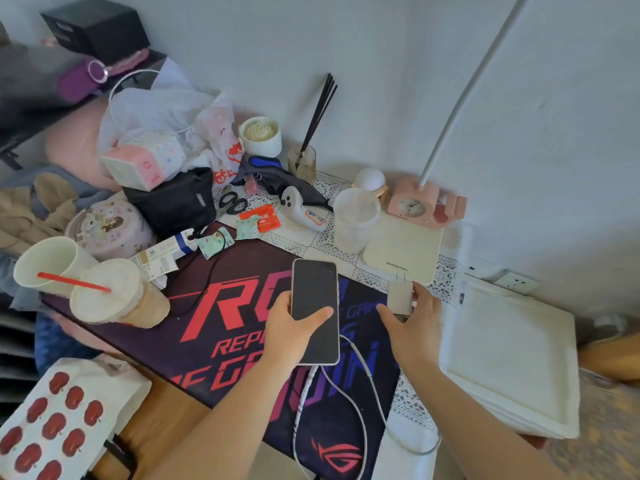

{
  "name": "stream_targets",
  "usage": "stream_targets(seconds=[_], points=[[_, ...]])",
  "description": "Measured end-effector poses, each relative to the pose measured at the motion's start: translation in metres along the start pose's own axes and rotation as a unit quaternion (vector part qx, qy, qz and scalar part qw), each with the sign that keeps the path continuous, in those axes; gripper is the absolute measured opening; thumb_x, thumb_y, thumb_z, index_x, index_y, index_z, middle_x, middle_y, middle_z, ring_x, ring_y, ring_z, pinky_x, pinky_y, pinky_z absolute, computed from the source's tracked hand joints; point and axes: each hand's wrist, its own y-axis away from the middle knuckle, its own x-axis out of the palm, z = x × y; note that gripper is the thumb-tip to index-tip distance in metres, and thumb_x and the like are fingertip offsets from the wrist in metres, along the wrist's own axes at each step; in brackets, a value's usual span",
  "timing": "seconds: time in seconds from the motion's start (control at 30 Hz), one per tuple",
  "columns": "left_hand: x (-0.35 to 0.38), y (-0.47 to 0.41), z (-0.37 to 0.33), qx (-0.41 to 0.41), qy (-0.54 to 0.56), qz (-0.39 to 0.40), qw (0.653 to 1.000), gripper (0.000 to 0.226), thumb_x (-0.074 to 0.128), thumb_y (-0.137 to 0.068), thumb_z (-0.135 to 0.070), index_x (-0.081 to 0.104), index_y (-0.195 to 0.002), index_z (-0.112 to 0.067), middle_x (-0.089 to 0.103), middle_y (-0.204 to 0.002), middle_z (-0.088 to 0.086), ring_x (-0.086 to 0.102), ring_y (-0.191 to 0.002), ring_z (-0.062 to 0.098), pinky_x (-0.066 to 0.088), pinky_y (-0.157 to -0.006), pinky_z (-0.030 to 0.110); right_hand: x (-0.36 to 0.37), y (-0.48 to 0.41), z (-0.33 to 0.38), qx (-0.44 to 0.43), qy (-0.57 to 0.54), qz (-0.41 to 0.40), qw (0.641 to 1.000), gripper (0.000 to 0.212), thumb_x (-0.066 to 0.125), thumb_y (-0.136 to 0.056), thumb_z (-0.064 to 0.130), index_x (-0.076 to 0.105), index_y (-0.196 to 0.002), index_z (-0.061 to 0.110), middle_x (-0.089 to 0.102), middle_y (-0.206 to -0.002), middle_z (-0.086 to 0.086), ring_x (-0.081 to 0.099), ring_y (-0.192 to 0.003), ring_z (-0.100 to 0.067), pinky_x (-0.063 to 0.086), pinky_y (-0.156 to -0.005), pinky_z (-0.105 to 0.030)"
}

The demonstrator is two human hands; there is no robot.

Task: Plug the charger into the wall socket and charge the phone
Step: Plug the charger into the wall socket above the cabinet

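My left hand [289, 329] holds a phone [315, 306] with a dark screen, raised over the black and red desk mat [221, 327]. A white cable [349, 410] runs from the phone's lower end and loops across the mat towards the charger. My right hand [414, 323] grips a white charger plug [400, 296] with its two metal prongs pointing up and away from me. A white wall socket [516, 282] sits low on the wall at the right, beyond the table edge, well apart from the plug.
A white foam box lid [512, 355] lies between my right hand and the socket. A white scale [405, 251], a plastic cup [356, 216], a pink clock lamp [422, 202], two drink cups [104, 289], a black bag [176, 202] and clutter crowd the back.
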Motion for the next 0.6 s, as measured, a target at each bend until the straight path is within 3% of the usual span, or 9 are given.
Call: stream_targets(seconds=[0.07,0.13,0.2,0.37,0.5,0.6], points=[[0.009,0.002,-0.01,-0.005,0.022,0.033,0.999,0.031,0.088,-0.068,-0.024,0.068,-0.092,-0.023,0.076,-0.091,-0.007,0.072,-0.077,0.006,0.053,-0.064,0.024,-0.011,-0.001,0.0,-0.004,-0.016,-0.01,1.0,0.07,0.076,-0.077,0.028,0.039,-0.136,0.016,0.043,-0.127,-0.003,0.057,-0.096,-0.017,0.05,-0.086,-0.037],[0.02,0.004,-0.02,-0.007,0.035,0.057,0.998,0.026,0.088,-0.068,-0.025,0.069,-0.087,-0.025,0.076,-0.088,-0.008,0.072,-0.074,0.005,0.054,-0.062,0.022,-0.023,-0.001,-0.002,-0.006,-0.025,-0.022,0.999,0.068,0.076,-0.077,0.03,0.041,-0.135,0.018,0.044,-0.125,-0.001,0.059,-0.077,-0.003,0.048,-0.077,-0.03],[0.033,0.006,-0.029,-0.012,0.054,0.079,0.995,0.027,0.087,-0.069,-0.023,0.068,-0.087,-0.024,0.076,-0.089,-0.006,0.072,-0.078,0.01,0.056,-0.066,0.027,-0.038,0.0,-0.005,-0.004,-0.031,-0.037,0.999,0.067,0.075,-0.078,0.032,0.041,-0.134,0.02,0.047,-0.123,0.001,0.057,-0.07,0.005,0.047,-0.075,-0.03],[0.069,0.014,-0.052,-0.008,0.086,0.145,0.986,0.029,0.087,-0.07,-0.02,0.067,-0.091,-0.025,0.077,-0.082,-0.008,0.073,-0.07,0.006,0.055,-0.055,0.02,-0.083,-0.004,-0.016,0.02,-0.066,-0.08,0.994,0.067,0.074,-0.079,0.028,0.039,-0.136,0.025,0.055,-0.124,0.002,0.062,-0.076,-0.001,0.051,-0.074,-0.034],[0.105,0.022,-0.067,-0.02,0.093,0.201,0.975,0.037,0.087,-0.068,-0.018,0.068,-0.1,-0.021,0.078,-0.095,0.001,0.075,-0.086,0.019,0.061,-0.07,0.036,-0.12,-0.008,-0.034,0.031,-0.071,-0.12,0.99,0.067,0.074,-0.08,0.026,0.038,-0.136,0.028,0.057,-0.12,0.001,0.063,-0.073,-0.003,0.051,-0.066,-0.031],[0.136,0.031,-0.075,-0.014,0.075,0.239,0.968,0.039,0.088,-0.067,-0.021,0.068,-0.101,-0.023,0.078,-0.095,-0.001,0.075,-0.084,0.016,0.059,-0.065,0.031,-0.145,-0.013,-0.051,0.037,-0.066,-0.132,0.988,0.067,0.072,-0.082,0.026,0.035,-0.139,0.026,0.055,-0.125,0.0,0.063,-0.074,-0.009,0.057,-0.071,-0.04]])
